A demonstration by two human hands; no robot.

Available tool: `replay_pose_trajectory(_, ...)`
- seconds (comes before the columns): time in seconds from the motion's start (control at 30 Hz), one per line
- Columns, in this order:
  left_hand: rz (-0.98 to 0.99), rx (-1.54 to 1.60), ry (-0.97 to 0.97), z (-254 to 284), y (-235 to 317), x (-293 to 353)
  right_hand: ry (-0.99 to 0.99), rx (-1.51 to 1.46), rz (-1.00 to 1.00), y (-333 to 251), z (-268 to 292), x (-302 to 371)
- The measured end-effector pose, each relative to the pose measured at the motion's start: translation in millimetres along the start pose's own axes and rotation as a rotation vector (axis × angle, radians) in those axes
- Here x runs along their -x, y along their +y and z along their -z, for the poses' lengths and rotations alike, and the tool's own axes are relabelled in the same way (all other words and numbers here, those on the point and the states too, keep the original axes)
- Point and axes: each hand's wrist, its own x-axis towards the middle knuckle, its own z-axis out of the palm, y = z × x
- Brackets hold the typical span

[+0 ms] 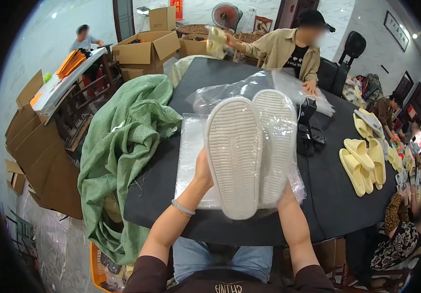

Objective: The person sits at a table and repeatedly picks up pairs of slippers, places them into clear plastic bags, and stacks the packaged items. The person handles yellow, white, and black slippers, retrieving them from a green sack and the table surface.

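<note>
Two off-white slippers are held up before me, ribbed soles facing me. The left slipper (235,158) is outside the plastic, gripped along its left edge by my left hand (203,168), whose fingers go behind it. Glossy clear film covers the right slipper (277,141), which sits in a clear plastic bag (292,161). My right hand (285,194) grips the lower right of that bagged slipper, its fingers mostly hidden. Under the slippers lies a stack of clear plastic bags (191,161) on the black table (332,195).
Green woven cloth (127,132) drapes over the table's left side. Yellow slippers (361,163) are grouped at the right, near a black device (308,122). Across the table a co-worker (288,49) holds pale yellow slippers (216,43). Cardboard boxes (144,51) stand behind; an orange crate (95,266) sits below left.
</note>
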Motion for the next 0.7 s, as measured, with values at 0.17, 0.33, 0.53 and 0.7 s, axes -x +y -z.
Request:
replay_pose_trajectory(0.17, 0.088, -0.025, 0.121, -4.8, -5.3, -4.3, -0.039, 0.055, -0.011, -2.4, 19.2, 15.8)
replay_pose_trajectory(0.33, 0.129, 0.179, 0.137, -9.5, -3.6, -2.5, -0.126, 0.211, -0.059, -3.1, 37.9, 61.9)
replay_pose_trajectory(0.53, 0.017, 0.284, 0.131, 7.7, -5.7, -6.8, -0.185, 0.334, -0.139, 5.6, 54.7, 106.5)
replay_pose_trajectory(0.7, 0.05, 0.427, -0.075, -12.2, 15.3, 18.7, -0.223, 0.364, -0.163, 17.2, 46.3, 95.4)
